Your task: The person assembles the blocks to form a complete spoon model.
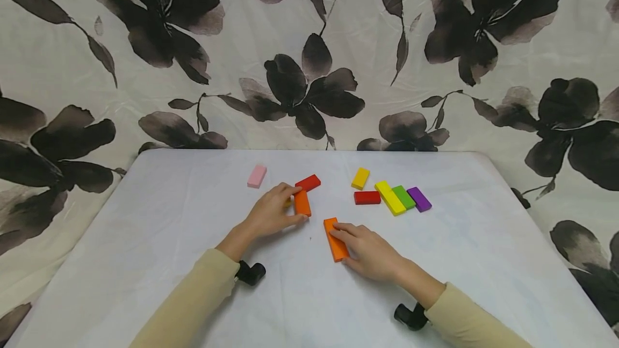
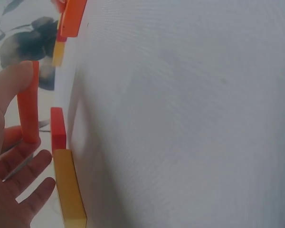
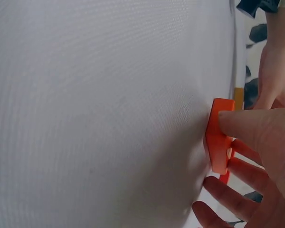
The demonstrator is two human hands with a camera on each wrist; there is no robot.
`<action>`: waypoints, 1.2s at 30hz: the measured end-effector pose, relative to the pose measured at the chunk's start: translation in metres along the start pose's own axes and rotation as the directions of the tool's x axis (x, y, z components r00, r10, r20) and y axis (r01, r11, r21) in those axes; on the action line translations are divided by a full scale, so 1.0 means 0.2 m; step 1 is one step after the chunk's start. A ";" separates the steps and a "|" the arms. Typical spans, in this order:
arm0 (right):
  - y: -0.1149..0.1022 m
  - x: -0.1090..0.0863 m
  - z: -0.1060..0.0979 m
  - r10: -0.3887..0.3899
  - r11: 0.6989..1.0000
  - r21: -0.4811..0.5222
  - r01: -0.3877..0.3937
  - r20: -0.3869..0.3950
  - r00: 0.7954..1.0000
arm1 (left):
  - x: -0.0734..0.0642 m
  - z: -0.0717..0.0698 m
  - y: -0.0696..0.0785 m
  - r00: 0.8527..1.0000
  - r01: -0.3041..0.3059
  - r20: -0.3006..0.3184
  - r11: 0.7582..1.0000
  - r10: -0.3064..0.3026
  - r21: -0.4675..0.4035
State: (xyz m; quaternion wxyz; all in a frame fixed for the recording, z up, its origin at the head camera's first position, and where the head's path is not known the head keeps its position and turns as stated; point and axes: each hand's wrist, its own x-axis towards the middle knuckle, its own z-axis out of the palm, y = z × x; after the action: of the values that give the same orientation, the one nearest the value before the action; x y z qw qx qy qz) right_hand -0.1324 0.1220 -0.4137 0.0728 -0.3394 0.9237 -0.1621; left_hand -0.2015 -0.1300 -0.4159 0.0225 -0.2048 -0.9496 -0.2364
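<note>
My left hand [image 1: 272, 211] pinches an orange block [image 1: 302, 204] between thumb and fingers. In the left wrist view this orange block [image 2: 30, 107] is held up off the table, above a red block [image 2: 58, 129] and a yellow block [image 2: 70, 192]. From the head camera the red block [image 1: 309, 182] lies just beyond it, and most of the yellow block [image 1: 288, 203] is hidden by the left hand. Nearer the front, my right hand [image 1: 373, 254] grips another, longer orange block [image 1: 338, 250] by its ends. The right wrist view shows this orange block [image 3: 217, 137] close to the tabletop.
To the right lie a short yellow block [image 1: 360, 178], a red block [image 1: 367, 197], a long yellow block [image 1: 390, 198], a green block [image 1: 403, 197] and a purple block [image 1: 419, 199]. A pink block [image 1: 257, 176] sits at the back left. Floral cloth [image 1: 309, 90] hangs behind the white table [image 1: 159, 219].
</note>
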 end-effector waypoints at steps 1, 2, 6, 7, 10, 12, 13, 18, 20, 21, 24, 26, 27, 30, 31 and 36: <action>0.00 0.00 0.00 0.001 1.000 -0.006 -0.001 -0.006 1.000 | 0.00 0.00 0.00 1.000 -0.004 -0.006 1.000 0.004 -0.003; 0.00 0.00 0.01 0.002 1.000 -0.009 -0.002 -0.012 1.000 | 0.01 0.01 0.01 1.000 -0.010 -0.013 1.000 0.010 -0.002; -0.01 0.00 0.02 -0.003 1.000 -0.016 0.002 -0.051 0.999 | 0.02 0.02 0.02 0.999 -0.030 -0.042 1.000 0.030 0.005; -0.01 0.01 0.02 -0.005 1.000 -0.015 0.004 -0.062 0.998 | 0.02 0.02 0.03 0.999 -0.027 -0.045 1.000 0.027 0.007; -0.01 0.01 0.03 -0.010 1.000 -0.008 0.010 -0.086 0.996 | 0.03 0.03 0.04 0.998 -0.022 -0.053 1.000 0.023 0.021; -0.02 0.01 0.03 -0.009 1.000 -0.003 0.009 -0.096 0.995 | 0.03 0.04 0.05 0.998 -0.013 -0.056 1.000 0.014 0.025; -0.02 0.01 0.03 -0.008 1.000 -0.001 0.008 -0.099 0.995 | 0.03 0.04 0.05 0.998 -0.010 -0.059 1.000 0.011 0.027; -0.02 0.01 0.04 -0.022 1.000 -0.009 0.021 -0.118 0.993 | 0.04 0.06 0.07 0.997 0.000 -0.073 1.000 0.002 0.027; -0.02 0.01 0.04 -0.024 1.000 -0.009 0.023 -0.108 0.994 | 0.05 0.06 0.07 0.997 0.001 -0.078 1.000 0.001 0.027; -0.02 0.01 0.04 -0.024 1.000 -0.008 0.023 -0.100 0.995 | 0.06 0.07 0.08 0.997 0.003 -0.081 1.000 0.000 0.027; -0.02 0.01 0.03 -0.026 1.000 -0.015 0.026 -0.064 0.998 | 0.07 0.08 0.09 0.996 0.013 -0.093 1.000 -0.011 0.024; -0.02 0.01 0.02 -0.030 0.999 -0.023 0.029 -0.049 0.998 | 0.08 0.08 0.11 0.996 0.025 -0.090 0.999 -0.022 0.023; -0.02 0.01 0.02 -0.033 0.999 -0.026 0.031 -0.045 0.998 | 0.08 0.09 0.12 0.996 0.030 -0.086 0.999 -0.028 0.022; -0.02 0.00 0.02 -0.042 0.999 -0.028 0.041 -0.050 0.998 | 0.09 0.10 0.15 0.997 0.054 -0.060 0.998 -0.053 0.015; -0.02 0.00 0.02 -0.045 0.999 -0.027 0.043 -0.055 0.997 | 0.09 0.10 0.15 0.997 0.063 -0.051 0.998 -0.062 0.013; -0.02 0.01 0.03 -0.063 0.998 -0.031 0.061 -0.076 0.995 | 0.10 0.11 0.18 0.995 0.093 -0.041 0.996 -0.093 -0.001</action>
State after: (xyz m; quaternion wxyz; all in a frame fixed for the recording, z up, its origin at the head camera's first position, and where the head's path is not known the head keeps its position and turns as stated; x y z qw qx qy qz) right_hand -0.1295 0.1163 -0.4176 0.0274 -0.3626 0.9170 -0.1641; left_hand -0.2039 -0.0837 -0.4162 0.0311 -0.1554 -0.9575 -0.2410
